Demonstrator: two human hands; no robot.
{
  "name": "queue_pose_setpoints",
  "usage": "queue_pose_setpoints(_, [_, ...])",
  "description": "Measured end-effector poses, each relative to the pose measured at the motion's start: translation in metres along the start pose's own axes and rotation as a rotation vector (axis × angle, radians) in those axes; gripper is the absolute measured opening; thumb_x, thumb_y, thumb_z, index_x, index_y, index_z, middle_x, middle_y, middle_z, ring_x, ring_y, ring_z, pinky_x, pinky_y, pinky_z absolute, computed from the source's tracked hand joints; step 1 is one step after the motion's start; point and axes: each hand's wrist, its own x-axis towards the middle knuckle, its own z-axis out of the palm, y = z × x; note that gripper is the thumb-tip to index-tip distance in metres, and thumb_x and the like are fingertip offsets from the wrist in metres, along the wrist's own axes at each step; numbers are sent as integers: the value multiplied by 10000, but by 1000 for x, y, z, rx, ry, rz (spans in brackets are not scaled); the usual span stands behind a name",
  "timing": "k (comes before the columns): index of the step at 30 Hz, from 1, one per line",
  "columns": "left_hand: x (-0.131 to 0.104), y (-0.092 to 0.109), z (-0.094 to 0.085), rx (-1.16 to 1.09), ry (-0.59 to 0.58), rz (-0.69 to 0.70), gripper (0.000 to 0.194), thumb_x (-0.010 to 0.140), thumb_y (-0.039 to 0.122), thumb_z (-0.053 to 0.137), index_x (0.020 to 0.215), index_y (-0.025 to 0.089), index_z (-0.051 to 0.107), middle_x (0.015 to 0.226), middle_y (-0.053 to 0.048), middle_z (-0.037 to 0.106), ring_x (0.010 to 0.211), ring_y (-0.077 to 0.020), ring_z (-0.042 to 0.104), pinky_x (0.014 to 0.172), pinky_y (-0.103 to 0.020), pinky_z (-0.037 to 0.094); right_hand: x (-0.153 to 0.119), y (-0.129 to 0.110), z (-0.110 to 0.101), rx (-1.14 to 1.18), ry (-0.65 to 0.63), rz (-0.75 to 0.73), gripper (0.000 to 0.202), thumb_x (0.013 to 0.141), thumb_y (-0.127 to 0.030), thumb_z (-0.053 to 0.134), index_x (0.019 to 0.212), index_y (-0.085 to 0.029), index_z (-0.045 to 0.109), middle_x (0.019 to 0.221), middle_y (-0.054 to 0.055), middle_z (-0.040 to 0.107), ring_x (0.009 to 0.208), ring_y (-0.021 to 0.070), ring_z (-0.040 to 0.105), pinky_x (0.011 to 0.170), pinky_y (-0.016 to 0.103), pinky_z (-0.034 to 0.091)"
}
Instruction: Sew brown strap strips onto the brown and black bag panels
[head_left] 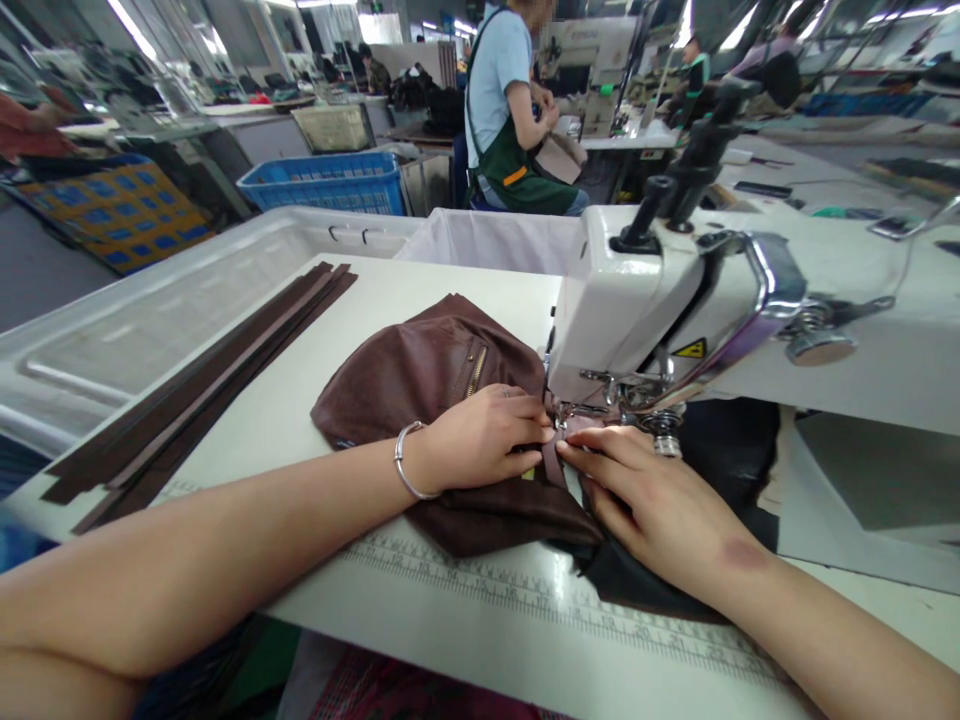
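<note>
A brown leather piece [390, 380] with a short brass zipper [478, 370] lies bunched on the white sewing table, its edge under the needle area of a white sewing machine [600, 310]. My left hand [484, 430], a silver bangle at its wrist, grips the leather just left of the presser foot [560, 415]. From the other side, my right hand [637, 480] rests with fingers stretched out on a narrow strip beside the foot. Black material [660, 585] spreads beneath my right hand. The needle tip and the exact seam are too small to make out.
Several long brown strips [217, 370] lie along the table's left side. A printed ruler scale [517, 597] runs near the front edge. Behind stand a clear plastic bin [150, 300], a blue crate [322, 185] and a seated person [502, 110] in a dark green apron.
</note>
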Motion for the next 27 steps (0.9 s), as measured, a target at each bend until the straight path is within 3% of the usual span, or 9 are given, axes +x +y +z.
queue_pose_setpoints(12, [2, 4, 0, 39, -32, -1, 252, 953, 257, 435, 1035, 159, 652, 1010, -80, 659, 1007, -192, 597, 970, -387, 436, 0, -3, -1, 30, 17, -3, 377, 899, -147, 440, 1253, -206, 557, 1271, 72, 535, 1186, 228, 467, 1000, 426, 433])
queue_pose_setpoints(16, [2, 4, -7, 34, -67, -1, 246, 907, 283, 506, 1065, 141, 631, 1047, -94, 643, 1042, -214, 580, 984, -400, 432, 0, -4, -1, -1, 28, 25, 372, 894, -202, 485, 1260, -201, 548, 1277, 78, 536, 1191, 242, 469, 993, 443, 437])
queue_pose_setpoints(19, [3, 1, -19, 29, -177, 73, 317, 855, 286, 568, 1122, 119, 601, 1087, -116, 626, 1079, -235, 562, 970, -392, 450, 2, -5, -4, -17, 21, 37, 394, 867, -285, 559, 1251, -198, 550, 1277, 85, 541, 1178, 255, 485, 988, 456, 441])
queue_pose_setpoints(23, [8, -6, -30, 72, -278, 224, 312, 859, 156, 503, 1156, 86, 567, 1087, -143, 628, 1078, -233, 572, 948, -374, 471, 8, -11, -10, -39, 3, 30, 370, 847, -283, 571, 1204, -190, 567, 1236, 83, 564, 1146, 257, 510, 968, 441, 456])
queue_pose_setpoints(27, [9, -14, -21, 48, -179, 203, 214, 918, 201, 458, 1025, 100, 614, 998, -125, 662, 999, -212, 610, 917, -365, 486, 12, -23, -11, -131, 6, 49, 407, 838, -364, 576, 1188, -155, 564, 1215, 117, 569, 1118, 293, 524, 943, 462, 458])
